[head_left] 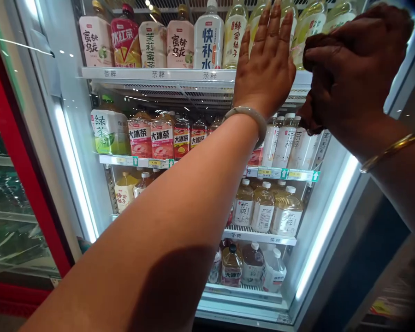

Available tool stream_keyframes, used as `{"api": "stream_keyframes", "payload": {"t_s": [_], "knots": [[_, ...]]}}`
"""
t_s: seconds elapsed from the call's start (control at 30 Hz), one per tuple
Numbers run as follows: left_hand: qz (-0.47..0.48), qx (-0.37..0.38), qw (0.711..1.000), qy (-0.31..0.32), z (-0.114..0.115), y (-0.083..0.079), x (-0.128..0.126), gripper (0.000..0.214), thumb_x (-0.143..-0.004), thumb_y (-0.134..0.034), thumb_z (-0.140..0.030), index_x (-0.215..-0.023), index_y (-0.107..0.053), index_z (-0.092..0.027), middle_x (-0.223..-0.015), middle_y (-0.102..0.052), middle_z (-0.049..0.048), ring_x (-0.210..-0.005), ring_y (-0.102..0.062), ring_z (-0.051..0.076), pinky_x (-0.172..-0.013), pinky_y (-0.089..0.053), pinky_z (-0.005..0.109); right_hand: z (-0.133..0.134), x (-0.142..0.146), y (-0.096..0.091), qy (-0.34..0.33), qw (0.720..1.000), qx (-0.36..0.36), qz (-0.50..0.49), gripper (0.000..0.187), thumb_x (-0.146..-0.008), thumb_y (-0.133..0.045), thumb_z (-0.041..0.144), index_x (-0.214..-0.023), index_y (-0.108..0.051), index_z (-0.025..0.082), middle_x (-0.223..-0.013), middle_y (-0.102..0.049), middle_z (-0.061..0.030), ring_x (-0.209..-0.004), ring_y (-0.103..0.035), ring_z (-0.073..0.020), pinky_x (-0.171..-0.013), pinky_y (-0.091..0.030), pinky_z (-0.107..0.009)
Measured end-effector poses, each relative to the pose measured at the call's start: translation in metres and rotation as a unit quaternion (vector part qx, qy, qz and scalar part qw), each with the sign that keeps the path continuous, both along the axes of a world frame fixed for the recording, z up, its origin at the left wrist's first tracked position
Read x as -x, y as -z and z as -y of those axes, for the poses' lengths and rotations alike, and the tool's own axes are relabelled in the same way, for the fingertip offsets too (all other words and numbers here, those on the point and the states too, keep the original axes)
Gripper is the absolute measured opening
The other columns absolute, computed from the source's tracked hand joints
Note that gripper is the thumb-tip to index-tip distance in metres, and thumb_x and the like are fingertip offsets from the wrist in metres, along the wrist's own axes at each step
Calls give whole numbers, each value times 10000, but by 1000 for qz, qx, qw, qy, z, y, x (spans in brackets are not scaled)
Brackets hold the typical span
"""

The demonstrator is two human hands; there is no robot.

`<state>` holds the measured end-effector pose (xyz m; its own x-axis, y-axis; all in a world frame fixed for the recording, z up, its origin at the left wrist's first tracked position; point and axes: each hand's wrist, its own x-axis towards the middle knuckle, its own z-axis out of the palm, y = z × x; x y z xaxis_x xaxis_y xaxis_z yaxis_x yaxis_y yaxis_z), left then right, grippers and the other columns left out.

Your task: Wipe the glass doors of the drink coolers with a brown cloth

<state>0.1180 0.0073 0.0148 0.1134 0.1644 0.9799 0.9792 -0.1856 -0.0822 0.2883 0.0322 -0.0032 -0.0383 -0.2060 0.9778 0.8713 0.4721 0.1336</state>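
My left hand (268, 60), with a pale bangle (249, 115) at the wrist, reaches up across the view. Its fingers are stretched out flat in front of the yellow drink bottles (234, 34) on the top shelf. Whether it touches a bottle or a glass pane, I cannot tell. To its right, my right hand (363, 69) is closed around a crumpled dark brown cloth (313, 108), near the fridge's upper right side. A gold bangle (390, 152) circles that wrist. My left forearm hides the middle of the lower shelves.
An upright drinks fridge (207, 74) holds several shelves of bottles. Pink iced tea bottles (162, 138) and a green tea bottle (109, 129) stand on the second shelf. A bright light strip (327, 226) runs down the right side. A red frame (31, 152) borders another cabinet at left.
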Motion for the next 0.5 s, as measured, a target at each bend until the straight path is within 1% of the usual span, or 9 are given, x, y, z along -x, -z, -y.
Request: {"api": "stream_keyframes", "payload": {"t_s": [0.07,0.1,0.13,0.2,0.27,0.33,0.4,0.43,0.5], "knots": [[4,6,1000,17,-1,0,1,745,-946,-279,-255,-1684,-258,-160,-1764,-203,-39,-1663,-79,202,-1367,63,378,-8,-8,-4,19,997,-38,70,349,-961,-558,467,-1210,-788,384,-1362,-684,-30,-1425,-502,-302,-1190,-413,-532],[10,13,999,35,-1,0,1,760,-934,-289,-265,-1687,-252,-168,-1763,-194,-60,-1665,-51,199,-1365,91,366,-11,-10,-9,26,996,-50,73,357,-951,-566,429,-1215,-789,339,-1333,-688,-65,-1408,-502,-328,-1181,-414,-571],[19,21,998,56,-2,0,2,776,-918,-301,-281,-1687,-254,-192,-1758,-192,-94,-1666,-16,192,-1361,119,351,-13,-9,-15,26,997,-51,44,336,-926,-599,391,-1186,-798,313,-1299,-695,-78,-1381,-513,-348,-1167,-420,-600],[28,30,995,93,-4,-1,3,795,-895,-299,-325,-1685,-262,-240,-1743,-193,-153,-1663,41,175,-1356,152,329,-12,1,-29,19,999,-22,-17,304,-918,-624,344,-1162,-799,294,-1298,-688,-80,-1374,-513,-364,-1156,-417,-636],[27,29,995,97,-6,-2,4,806,-882,-278,-350,-1682,-265,-257,-1735,-192,-168,-1660,51,167,-1362,151,336,-5,20,-37,10,999,15,-49,293,-955,-611,355,-1186,-786,313,-1357,-668,-60,-1426,-474,-367,-1164,-401,-643],[22,20,996,88,-8,-3,5,801,-885,-252,-353,-1680,-270,-250,-1734,-197,-162,-1661,24,167,-1372,130,354,4,39,-34,7,999,25,-38,295,-968,-622,387,-1211,-776,323,-1425,-643,-41,-1484,-422,-374,-1169,-385,-647],[26,15,995,91,-8,-3,5,788,-893,-244,-349,-1675,-285,-254,-1729,-213,-165,-1661,-1,160,-1378,112,354,9,47,-21,16,1000,9,0,305,-988,-602,452,-1218,-769,341,-1430,-652,-24,-1496,-414,-357,-1162,-401,-623],[25,16,995,93,-8,-3,5,785,-900,-233,-344,-1676,-282,-237,-1733,-209,-155,-1661,-10,163,-1379,107,358,9,47,-13,20,1000,-1,23,324,-1002,-573,488,-1223,-765,347,-1418,-663,-20,-1489,-424,-338,-1164,-411,-601],[21,20,995,98,-7,-2,5,787,-906,-211,-339,-1679,-268,-201,-1744,-186,-136,-1662,-14,172,-1378,115,364,7,36,0,21,998,-17,61,374,-1029,-495,543,-1217,-762,360,-1372,-691,-17,-1456,-449,-299,-1180,-419,-563]]}}
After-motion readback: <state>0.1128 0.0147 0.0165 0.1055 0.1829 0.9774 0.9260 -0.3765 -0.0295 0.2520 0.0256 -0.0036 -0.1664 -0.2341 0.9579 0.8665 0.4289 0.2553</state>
